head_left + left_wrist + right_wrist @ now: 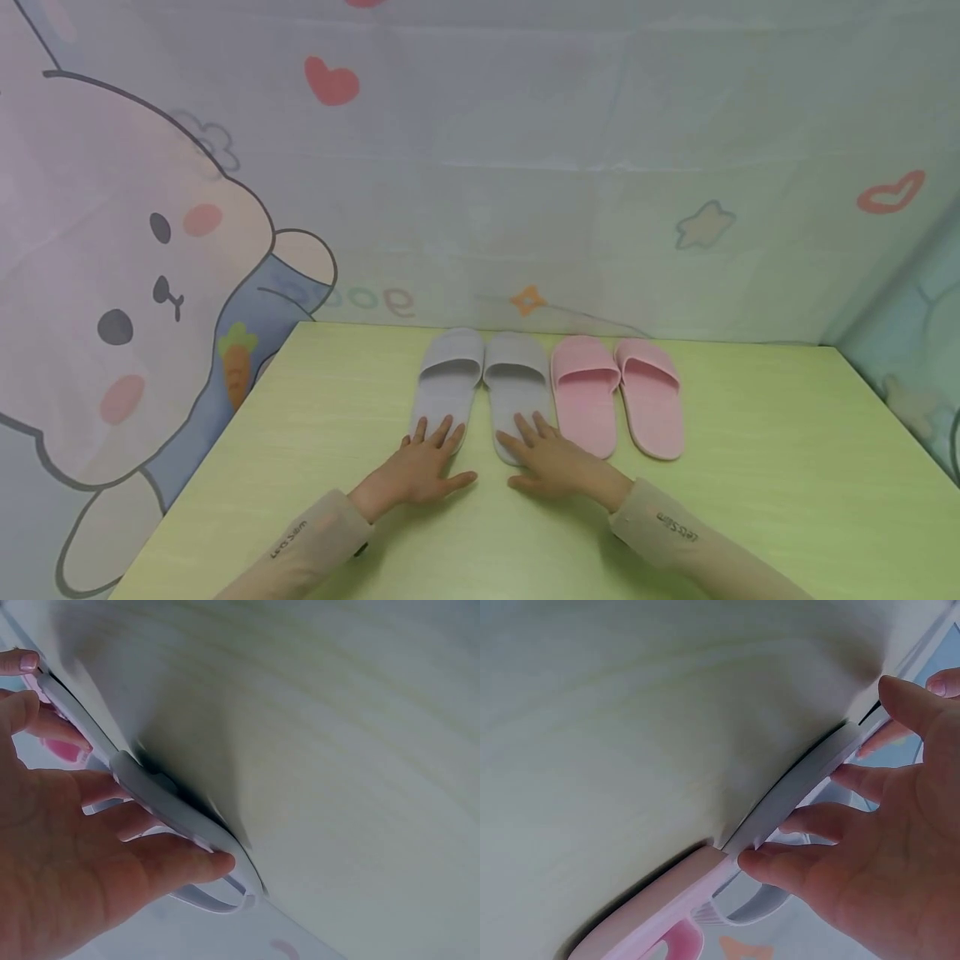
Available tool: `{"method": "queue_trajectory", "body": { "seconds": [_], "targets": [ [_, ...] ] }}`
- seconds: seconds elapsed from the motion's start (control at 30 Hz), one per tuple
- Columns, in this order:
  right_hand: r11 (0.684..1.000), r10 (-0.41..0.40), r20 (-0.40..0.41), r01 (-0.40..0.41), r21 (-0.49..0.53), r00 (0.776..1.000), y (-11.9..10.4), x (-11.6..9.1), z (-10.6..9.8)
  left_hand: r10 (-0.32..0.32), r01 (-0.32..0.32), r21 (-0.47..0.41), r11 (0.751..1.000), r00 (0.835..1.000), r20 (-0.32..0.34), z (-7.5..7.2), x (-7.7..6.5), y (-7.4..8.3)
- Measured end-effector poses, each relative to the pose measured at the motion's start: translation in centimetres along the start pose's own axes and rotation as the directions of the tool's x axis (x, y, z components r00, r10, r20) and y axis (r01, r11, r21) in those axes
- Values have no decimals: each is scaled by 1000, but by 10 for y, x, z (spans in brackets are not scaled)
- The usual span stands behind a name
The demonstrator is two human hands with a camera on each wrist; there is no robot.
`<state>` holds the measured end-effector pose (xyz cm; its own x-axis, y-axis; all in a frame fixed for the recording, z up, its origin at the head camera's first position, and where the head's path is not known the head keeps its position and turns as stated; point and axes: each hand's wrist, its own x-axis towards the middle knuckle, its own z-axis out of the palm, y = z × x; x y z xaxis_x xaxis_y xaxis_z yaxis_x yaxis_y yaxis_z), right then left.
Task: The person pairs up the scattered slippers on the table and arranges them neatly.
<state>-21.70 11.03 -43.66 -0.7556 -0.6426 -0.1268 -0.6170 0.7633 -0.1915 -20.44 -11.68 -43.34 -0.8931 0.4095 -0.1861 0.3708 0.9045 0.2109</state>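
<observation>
Two grey slippers lie side by side on the table, toes toward the back wall. My left hand rests with spread fingers on the heel end of the left grey slipper. On the heel of the right grey slipper lies my right hand, its fingers also spread. Both thumbs point inward, off the slippers. In the left wrist view, fingertips of the left hand touch the slipper's sole. The right wrist view shows the right hand with extended fingers against the grey slipper's edge.
A pair of pink slippers, the left one and the right one, stands just right of the grey pair. The light yellow-green table meets a printed cloth backdrop at the back. A cartoon animal is printed at left.
</observation>
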Motion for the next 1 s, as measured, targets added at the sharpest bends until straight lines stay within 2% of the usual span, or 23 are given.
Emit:
{"method": "queue_trajectory", "body": {
  "seconds": [0.27, 0.7, 1.0],
  "targets": [
    [1000, 17, 10, -17, 12, 1000, -1, 4, 0, -12, 12, 8, 1000, 1000, -10, 0, 4, 6],
    [1000, 11, -2, -11, 9, 1000, -2, 5, 1, 7, -7, 23, 1000, 1000, -8, 3, 7, 14],
    [999, 36, 8, -36, 19, 999, -1, 5, 0, 41, -42, 38, 998, 998, 43, -1, 6, 14]
  ]
}}
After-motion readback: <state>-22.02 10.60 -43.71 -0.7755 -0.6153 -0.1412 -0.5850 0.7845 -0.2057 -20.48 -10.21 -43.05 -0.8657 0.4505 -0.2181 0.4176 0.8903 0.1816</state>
